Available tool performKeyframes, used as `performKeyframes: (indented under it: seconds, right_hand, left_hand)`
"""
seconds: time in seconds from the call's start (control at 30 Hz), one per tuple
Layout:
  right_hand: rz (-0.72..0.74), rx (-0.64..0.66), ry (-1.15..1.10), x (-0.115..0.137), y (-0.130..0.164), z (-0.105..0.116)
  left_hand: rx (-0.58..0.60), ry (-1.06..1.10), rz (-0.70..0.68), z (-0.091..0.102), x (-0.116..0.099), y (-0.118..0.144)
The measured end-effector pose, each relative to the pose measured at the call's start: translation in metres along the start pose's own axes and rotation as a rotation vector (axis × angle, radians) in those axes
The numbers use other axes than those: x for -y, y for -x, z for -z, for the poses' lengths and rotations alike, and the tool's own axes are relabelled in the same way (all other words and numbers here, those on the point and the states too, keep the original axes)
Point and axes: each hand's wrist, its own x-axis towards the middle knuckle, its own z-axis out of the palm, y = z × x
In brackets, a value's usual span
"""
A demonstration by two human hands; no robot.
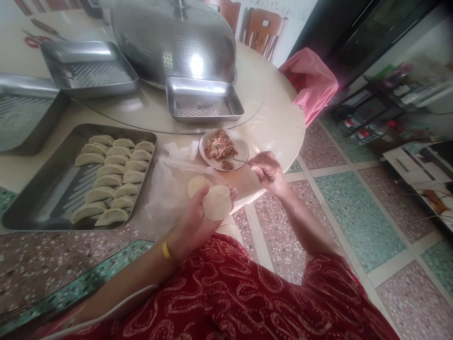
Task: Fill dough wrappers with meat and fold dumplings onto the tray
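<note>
A round dumpling wrapper (217, 203) lies across the palm of my left hand (193, 217), the thumb resting on its edge. My right hand (267, 172) pinches the handle of a spoon (239, 160), whose head is in the meat filling (221, 145) at the near side of a white plate (241, 144). Another wrapper (198, 184) rests on a crumpled plastic bag (163, 189) just behind my left hand. To the left, a large metal tray (46, 198) holds several folded dumplings (115, 170) in rows.
A smaller metal tray (205, 115) and a big perforated metal cover (173, 42) stand on the glass turntable (141, 115). Two more trays, one nearer (31, 127) and one farther (92, 71), sit at the left. A pink cloth (311, 80) hangs over a chair at the right.
</note>
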Motion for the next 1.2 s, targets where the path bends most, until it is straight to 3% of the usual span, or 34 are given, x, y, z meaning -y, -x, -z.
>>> performKeyframes:
  seconds: [0.27,0.53,0.67,0.8,0.9,1.07,1.2]
  right_hand:
    - [0.012,-0.059,-0.111,-0.007,0.005,0.005]
    - [-0.157,-0.059,-0.276,-0.013,0.012,0.007]
    - [-0.334,-0.112,-0.350,-0.010,0.012,0.003]
    - [-0.711,-0.178,-0.476,-0.011,-0.004,-0.003]
    - [-0.943,-0.127,-0.566,-0.014,-0.026,-0.002]
    - [-1.055,-0.033,-0.664,-0.009,-0.051,0.014]
    - [-0.980,-0.042,-0.662,0.012,-0.054,0.033]
  left_hand:
    - [-0.060,-0.014,0.012,-0.007,0.001,0.000]
    - [-0.039,-0.026,0.071,-0.004,0.005,-0.010]
    - [-0.051,-0.030,0.083,-0.007,0.008,-0.023]
    - [-0.039,0.022,0.069,-0.010,0.007,-0.038]
    - [-0.044,0.073,0.081,-0.011,0.004,-0.047]
    - [0.012,0.072,0.072,-0.011,-0.001,-0.050]
    - [0.075,0.083,0.043,-0.013,-0.002,-0.047]
